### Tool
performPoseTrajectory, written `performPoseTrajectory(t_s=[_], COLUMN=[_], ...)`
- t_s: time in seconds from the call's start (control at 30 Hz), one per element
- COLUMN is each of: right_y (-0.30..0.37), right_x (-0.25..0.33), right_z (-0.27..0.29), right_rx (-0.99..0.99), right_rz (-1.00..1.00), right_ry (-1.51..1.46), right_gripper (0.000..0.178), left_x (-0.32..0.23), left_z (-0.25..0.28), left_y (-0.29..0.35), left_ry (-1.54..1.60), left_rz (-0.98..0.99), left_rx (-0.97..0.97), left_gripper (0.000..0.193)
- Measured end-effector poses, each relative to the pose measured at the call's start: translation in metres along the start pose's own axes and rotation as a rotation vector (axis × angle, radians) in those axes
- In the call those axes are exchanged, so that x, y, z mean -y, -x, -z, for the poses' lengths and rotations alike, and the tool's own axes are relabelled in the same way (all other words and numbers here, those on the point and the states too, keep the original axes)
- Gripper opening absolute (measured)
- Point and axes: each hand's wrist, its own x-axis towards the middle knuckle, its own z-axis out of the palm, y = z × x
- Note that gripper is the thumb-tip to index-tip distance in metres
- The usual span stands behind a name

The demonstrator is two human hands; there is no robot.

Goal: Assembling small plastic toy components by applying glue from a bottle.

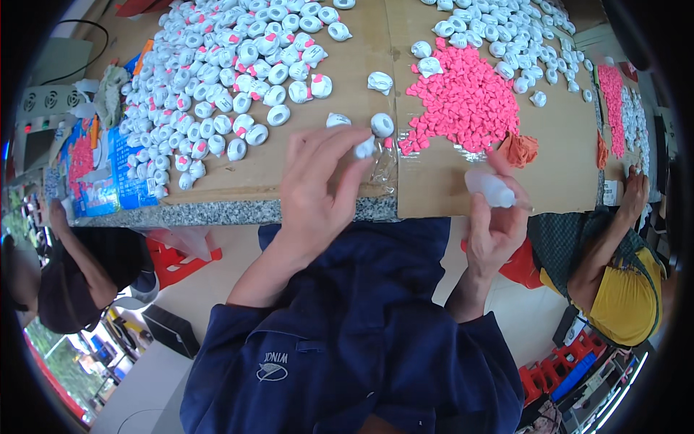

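Near the table's front edge, my left hand pinches a small white cat-head piece between thumb and fingers. Just beyond those fingertips another white piece lies on the cardboard, with one pink bit beside it. My right hand is closed round a small translucent squeeze bottle, tilted so its narrow end points toward me and to the right. Past the bottle spreads a heap of small pink bow-shaped pieces. A crumpled orange cloth rests at the heap's near right corner.
A large pile of white pieces, some bearing pink bows, covers the left side. More white pieces lie at the back right. Cardboard covers the granite-edged table. People work at both sides, near red stools.
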Motion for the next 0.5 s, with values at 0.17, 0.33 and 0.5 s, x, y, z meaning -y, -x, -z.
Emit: performPoseTrajectory(t_s=[0.17,0.33,0.5], right_y=[0.014,0.005,0.004], right_x=[0.022,0.03,0.033], right_z=[-0.004,-0.007,-0.009], right_rx=[0.216,0.288,0.337], right_rz=[-0.199,-0.083,-0.118], right_ry=[-0.209,-0.112,-0.094], right_gripper=[0.042,0.037,0.033], left_x=[-0.006,-0.001,0.002], left_z=[0.009,0.009,0.01], left_y=[0.025,0.029,0.029], left_ry=[1.178,1.298,1.28], left_rz=[0.686,0.786,0.809], left_rx=[0.115,0.08,0.098], left_gripper=[0.03,0.03,0.028])
